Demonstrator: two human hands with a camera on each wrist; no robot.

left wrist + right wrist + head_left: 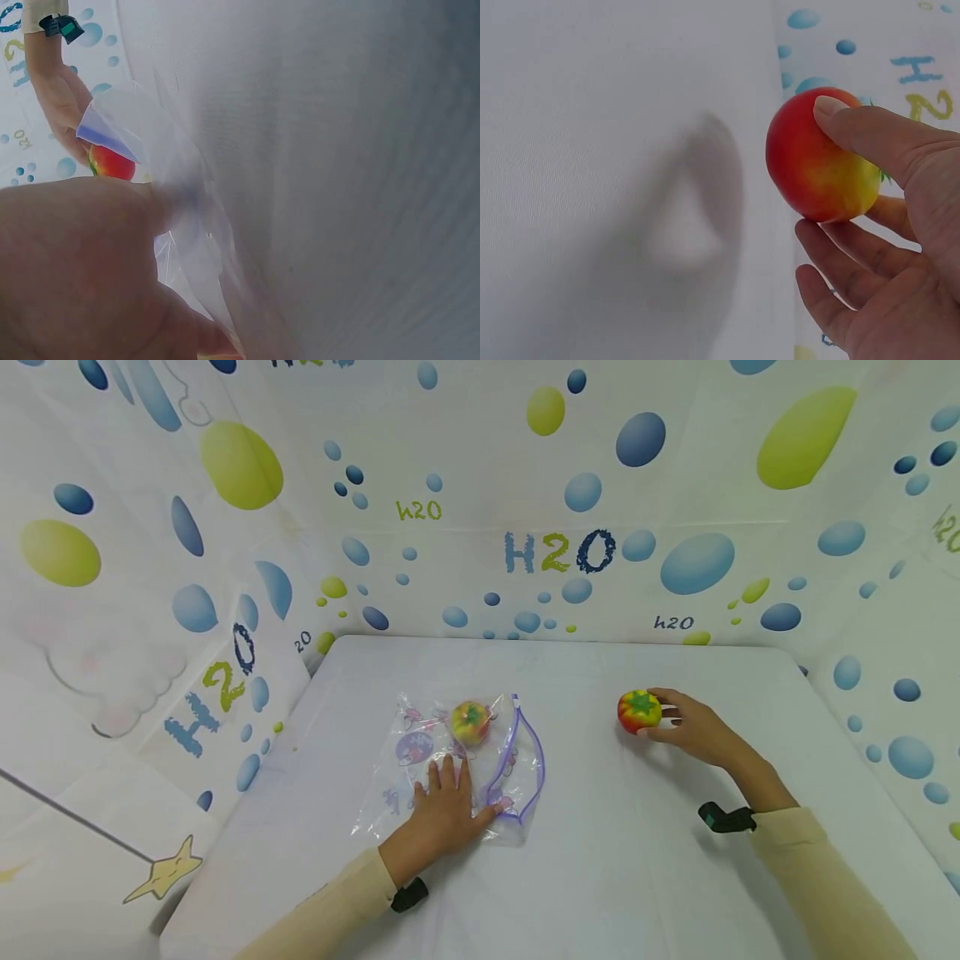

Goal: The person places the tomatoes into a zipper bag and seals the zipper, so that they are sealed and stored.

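Note:
A red and yellow tomato (638,713) with a green leafy top is pinched between the thumb and fingertips of my right hand (693,727). In the right wrist view the tomato (814,161) is held up off the table, its shadow lying apart from it. My left hand (447,810) rests with fingers spread on a clear plastic zip bag (390,777) with printed pictures and a purple zip edge. Another tomato (470,722), yellowish green with some red, shows through the bag, just beyond the left fingertips. The bag's zip side bows apart toward the right.
A white-covered table (585,877) bears everything. Behind it and at both sides hangs a white curtain (480,468) with blue and green drops and lettering. Dark wrist devices (726,817) sit at both cuffs.

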